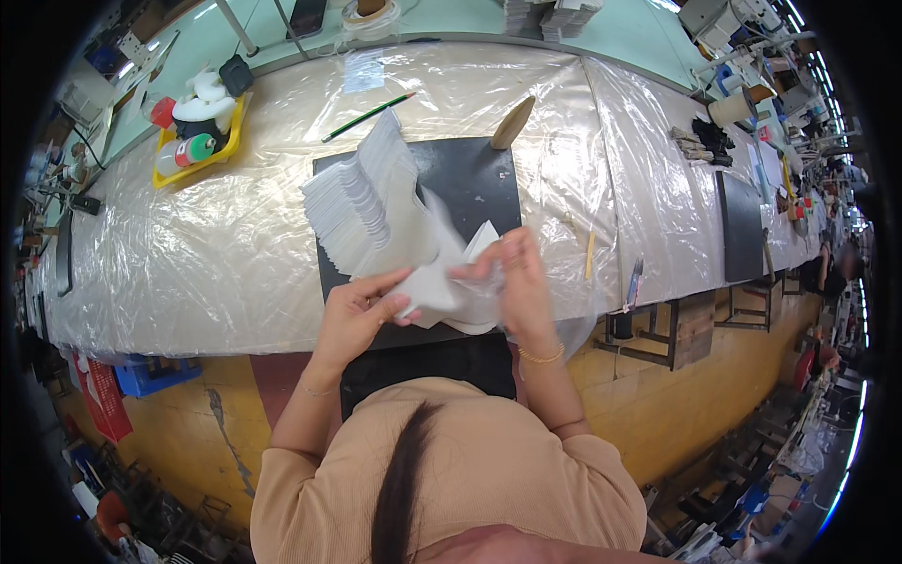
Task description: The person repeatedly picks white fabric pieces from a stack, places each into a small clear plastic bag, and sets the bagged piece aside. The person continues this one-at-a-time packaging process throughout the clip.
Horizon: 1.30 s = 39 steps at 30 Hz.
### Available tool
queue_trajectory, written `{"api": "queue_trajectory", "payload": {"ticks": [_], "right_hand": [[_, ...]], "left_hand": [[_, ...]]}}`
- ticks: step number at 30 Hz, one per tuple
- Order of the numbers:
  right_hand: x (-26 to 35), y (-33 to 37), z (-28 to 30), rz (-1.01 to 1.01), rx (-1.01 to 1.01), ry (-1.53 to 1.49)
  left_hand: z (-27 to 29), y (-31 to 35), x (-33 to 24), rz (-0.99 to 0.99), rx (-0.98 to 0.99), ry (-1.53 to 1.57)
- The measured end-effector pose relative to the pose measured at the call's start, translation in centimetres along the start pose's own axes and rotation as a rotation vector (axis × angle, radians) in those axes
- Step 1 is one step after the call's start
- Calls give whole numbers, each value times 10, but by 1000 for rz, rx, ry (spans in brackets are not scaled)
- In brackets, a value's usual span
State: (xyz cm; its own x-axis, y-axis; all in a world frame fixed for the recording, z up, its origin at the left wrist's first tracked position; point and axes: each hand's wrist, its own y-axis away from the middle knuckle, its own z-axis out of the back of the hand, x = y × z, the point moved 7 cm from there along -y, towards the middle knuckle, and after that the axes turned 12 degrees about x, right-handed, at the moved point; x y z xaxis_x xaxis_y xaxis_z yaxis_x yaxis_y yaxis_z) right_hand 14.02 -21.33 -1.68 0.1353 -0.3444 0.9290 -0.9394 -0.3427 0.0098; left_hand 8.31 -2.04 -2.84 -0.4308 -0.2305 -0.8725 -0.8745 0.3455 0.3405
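Note:
My left hand pinches a white sheet-like piece between thumb and fingers, low over the dark board. Beside it my right hand is smeared by motion, its fingers close to the piece's right side; whether they grip it I cannot make out. A fanned stack of white folded pieces lies on the board's left part, just beyond my left hand. Another white piece with a pointed corner shows behind my right fingers. A wooden tool with a tapered tip stands at the board's far right corner.
Clear plastic sheeting covers the table. A green pencil lies beyond the stack. At the far left is a yellow basket with bottles. To the right lie a thin yellow stick, a small cutter-like tool and another dark board.

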Motion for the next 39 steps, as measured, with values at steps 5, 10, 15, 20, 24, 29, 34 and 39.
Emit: {"api": "queue_trajectory", "payload": {"ticks": [5, 10, 15, 20, 24, 29, 34, 39], "right_hand": [[24, 7, 70, -87, -227, -55], [89, 26, 161, 161, -677, -38], [132, 52, 182, 419, -784, 87], [101, 40, 154, 294, -626, 104], [73, 24, 124, 178, -468, 226], [45, 4, 78, 64, -258, 390], [17, -2, 26, -15, -64, 367], [4, -1, -7, -94, 112, 459]], "left_hand": [[-28, 10, 10, 124, 203, 0], [-40, 4, 35, 155, 254, -29], [-28, -9, 47, 63, -9, -316], [4, 4, 13, -105, -393, -1202], [40, 9, 0, -171, -604, -1252], [58, 12, 13, -61, -509, -962], [58, 20, -1, -213, -526, -1086], [75, 21, 10, 15, -484, -690]]}}
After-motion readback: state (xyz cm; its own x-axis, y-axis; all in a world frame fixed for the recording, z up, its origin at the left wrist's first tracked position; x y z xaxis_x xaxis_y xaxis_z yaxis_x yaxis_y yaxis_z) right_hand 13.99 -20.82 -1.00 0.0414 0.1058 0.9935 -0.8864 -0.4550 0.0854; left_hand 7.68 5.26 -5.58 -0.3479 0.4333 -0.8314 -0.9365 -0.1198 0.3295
